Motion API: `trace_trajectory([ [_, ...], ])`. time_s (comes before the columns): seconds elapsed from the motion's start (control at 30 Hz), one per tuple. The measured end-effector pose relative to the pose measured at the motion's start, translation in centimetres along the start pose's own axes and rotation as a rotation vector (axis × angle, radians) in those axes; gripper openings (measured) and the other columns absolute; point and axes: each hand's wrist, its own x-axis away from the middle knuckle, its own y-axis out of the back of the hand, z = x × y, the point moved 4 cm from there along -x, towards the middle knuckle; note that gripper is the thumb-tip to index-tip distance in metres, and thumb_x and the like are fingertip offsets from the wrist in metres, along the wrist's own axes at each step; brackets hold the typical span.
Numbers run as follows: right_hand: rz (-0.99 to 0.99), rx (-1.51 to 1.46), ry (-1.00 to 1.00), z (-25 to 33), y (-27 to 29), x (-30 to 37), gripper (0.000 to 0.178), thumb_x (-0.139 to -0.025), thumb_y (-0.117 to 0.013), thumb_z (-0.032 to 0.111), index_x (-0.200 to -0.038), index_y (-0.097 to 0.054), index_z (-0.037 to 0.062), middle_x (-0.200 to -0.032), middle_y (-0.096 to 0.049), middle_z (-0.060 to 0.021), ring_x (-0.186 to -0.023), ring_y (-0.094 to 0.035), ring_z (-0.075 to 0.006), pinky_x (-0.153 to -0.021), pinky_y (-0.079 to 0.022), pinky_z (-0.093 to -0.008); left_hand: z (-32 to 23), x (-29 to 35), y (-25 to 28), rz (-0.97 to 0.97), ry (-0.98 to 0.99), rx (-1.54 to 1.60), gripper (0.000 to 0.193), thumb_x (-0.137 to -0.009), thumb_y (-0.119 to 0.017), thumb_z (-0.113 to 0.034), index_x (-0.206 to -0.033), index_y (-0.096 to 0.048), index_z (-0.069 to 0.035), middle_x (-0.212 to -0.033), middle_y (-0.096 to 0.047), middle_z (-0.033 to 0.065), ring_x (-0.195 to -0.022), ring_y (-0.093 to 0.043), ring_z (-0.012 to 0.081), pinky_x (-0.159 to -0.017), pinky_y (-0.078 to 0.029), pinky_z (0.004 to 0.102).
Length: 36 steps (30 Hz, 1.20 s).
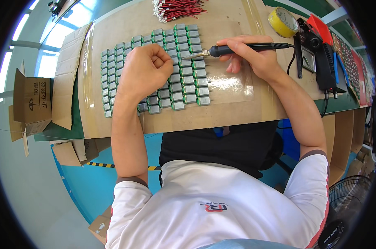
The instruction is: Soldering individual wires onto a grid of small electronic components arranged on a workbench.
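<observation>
In the head view, a block of small grey-green metal-cased components [183, 70] is seen laid out in close rows on the cardboard-covered worktop [237, 112]. A black-handled soldering iron [237, 49] is held in the right hand [254, 58], the fingers closed round the handle pen-fashion, and its tip is set against a component near the upper right of the block. The left hand [144, 70] is curled into a loose fist and rested on the middle rows; whether anything is pinched inside it cannot be told. Which components are already soldered cannot be made out, so progress cannot be judged. A bundle of red wires with white ends [175, 9] lies beyond the block, well apart from both hands. A yellow tape roll [282, 21] is seen at the far right.
</observation>
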Motion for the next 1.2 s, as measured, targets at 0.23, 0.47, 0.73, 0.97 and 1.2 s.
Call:
trace_trajectory([
  [0.23, 0.0, -0.002, -0.003, 0.03, 0.01, 0.04, 0.03, -0.1, -0.054, 0.012, -0.116, -0.067, -0.0099, -0.087, -0.072, -0.0189, -0.059, -0.065, -0.0138, -0.063, -0.061, -0.0317, 0.19, -0.11, -0.1, 0.033, -0.019, -0.036, 0.008, -0.082, -0.066, -0.005, -0.08, -0.065, 0.003, -0.061, -0.059, -0.0009, -0.049, -0.052, 0.0037, -0.043, -0.043, 0.022],
  [0.47, -0.035, -0.053, 0.005, 0.1, -0.17, 0.04, 0.028, -0.099, -0.059, 0.015, -0.111, -0.071, -0.0074, -0.066, -0.067, -0.0103, -0.065, -0.068, -0.0148, -0.062, -0.057, -0.0267, 0.27, -0.13, -0.19, 0.011, -0.011, -0.019, 0.008, -0.079, -0.067, -0.005, -0.078, -0.066, 0.003, -0.058, -0.059, 0.0023, -0.05, -0.053, 0.0074, -0.048, -0.045, 0.0253],
  [0.73, -0.051, -0.109, 0.016, 0.22, -0.04, 0.02, 0.027, -0.099, -0.059, 0.014, -0.11, -0.071, -0.0074, -0.078, -0.072, -0.014, -0.061, -0.066, -0.0136, -0.06, -0.057, -0.0263, -0.31, 0.09, 0.17, -0.02, 0.059, 0.042, 0.007, -0.075, -0.065, -0.004, -0.075, -0.066, 0.003, -0.054, -0.058, 0.0039, -0.05, -0.052, 0.0092, -0.051, -0.044, 0.0271],
  [0.97, -0.027, -0.089, 0.027, 0.24, -0.05, 0.15, 0.027, -0.099, -0.06, 0.014, -0.109, -0.071, -0.0078, -0.081, -0.072, -0.0146, -0.061, -0.066, -0.0131, -0.06, -0.058, -0.0269, -0.12, 0.19, 0.05, 0.058, -0.011, -0.005, 0.006, -0.077, -0.065, -0.003, -0.074, -0.064, 0.002, -0.055, -0.058, 0.0016, -0.047, -0.05, 0.0067, -0.045, -0.04, 0.0245],
  [1.2, -0.006, -0.089, 0.018, 0.22, -0.14, 0.19, 0.026, -0.098, -0.061, 0.014, -0.108, -0.071, -0.0077, -0.081, -0.072, -0.0143, -0.06, -0.066, -0.0129, -0.059, -0.058, -0.0266, -0.41, 0.26, -0.17, 0.096, -0.025, -0.012, 0.007, -0.081, -0.065, -0.004, -0.077, -0.064, 0.002, -0.056, -0.057, -0.0009, -0.043, -0.049, 0.0047, -0.04, -0.038, 0.0228],
])
